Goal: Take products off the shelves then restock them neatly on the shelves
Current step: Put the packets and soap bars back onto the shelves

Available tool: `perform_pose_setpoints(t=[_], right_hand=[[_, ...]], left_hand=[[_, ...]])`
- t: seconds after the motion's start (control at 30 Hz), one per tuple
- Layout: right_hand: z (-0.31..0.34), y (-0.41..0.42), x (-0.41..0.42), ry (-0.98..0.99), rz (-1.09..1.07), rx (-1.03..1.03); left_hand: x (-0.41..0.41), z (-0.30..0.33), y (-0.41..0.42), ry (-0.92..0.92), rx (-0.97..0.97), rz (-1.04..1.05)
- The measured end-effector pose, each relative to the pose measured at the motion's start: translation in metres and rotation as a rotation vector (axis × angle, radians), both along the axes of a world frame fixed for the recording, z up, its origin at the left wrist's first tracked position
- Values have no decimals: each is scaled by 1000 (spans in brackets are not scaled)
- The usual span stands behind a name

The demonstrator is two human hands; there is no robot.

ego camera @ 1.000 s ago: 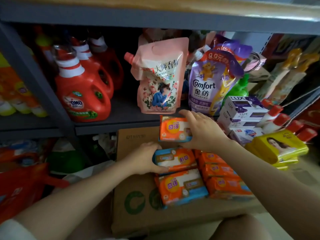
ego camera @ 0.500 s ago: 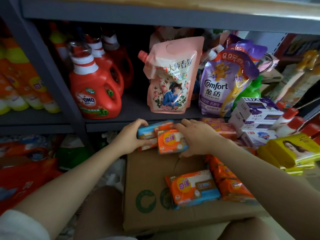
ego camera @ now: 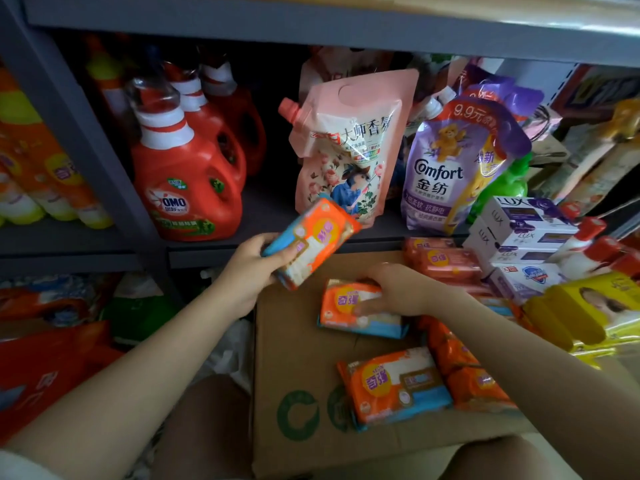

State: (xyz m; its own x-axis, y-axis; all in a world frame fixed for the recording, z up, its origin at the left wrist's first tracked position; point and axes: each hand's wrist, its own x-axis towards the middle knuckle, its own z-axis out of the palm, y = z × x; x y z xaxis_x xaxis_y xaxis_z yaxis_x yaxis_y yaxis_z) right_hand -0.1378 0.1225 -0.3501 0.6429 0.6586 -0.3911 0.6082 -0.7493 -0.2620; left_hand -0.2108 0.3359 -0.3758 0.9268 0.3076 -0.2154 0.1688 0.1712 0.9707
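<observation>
Your left hand [ego camera: 247,271] pinches a soap pack [ego camera: 311,242] by its short end, tilted up just below the shelf [ego camera: 263,216] edge. Your right hand [ego camera: 398,289] presses flat on a second pack [ego camera: 349,306] lying on the carton [ego camera: 311,368]. Packs look light, blocky, firm inside; glossy film wrap, likely slippery, so grip across the long edges. A third pack [ego camera: 394,386] lies flat nearer you. Pink pouch [ego camera: 349,147] behind looks soft and may tip over.

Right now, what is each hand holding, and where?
Left hand grips a raised soap pack by its lower end; right hand clasps another pack on the box.
</observation>
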Motion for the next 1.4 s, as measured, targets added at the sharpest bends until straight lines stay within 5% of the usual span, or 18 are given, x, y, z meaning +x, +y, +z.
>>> perform_pose_setpoints(t=[0.1,0.23,0.4,0.5,0.63,0.73,0.87,1.03,1.17,1.4], right_hand=[[2,-4,-5,-14,44,99],[8,-4,-10,38,66,165],[12,3,-12,345,-429,444],[7,15,-11,446,-607,604],[5,20,-10,466,-621,599],[4,17,-6,478,-656,782],[13,4,4,323,-721,969],[23,-12,13,45,-545,904],[28,-16,7,-106,-398,765],[69,-9,10,-219,-258,820]], left_hand=[[4,-2,-10,-4,-310,22],[8,-16,-13,18,-433,-20],[2,-30,-21,16,-398,-79],[-3,-32,-34,-24,-271,-146],[-6,-26,-40,-73,-40,-289],[-8,-25,-38,-96,242,-289],[-32,-22,-45,-237,569,-323],[-30,-24,-58,-165,922,-580],[-19,-19,-58,-171,997,-503],[-10,34,-28,-277,909,-320]])
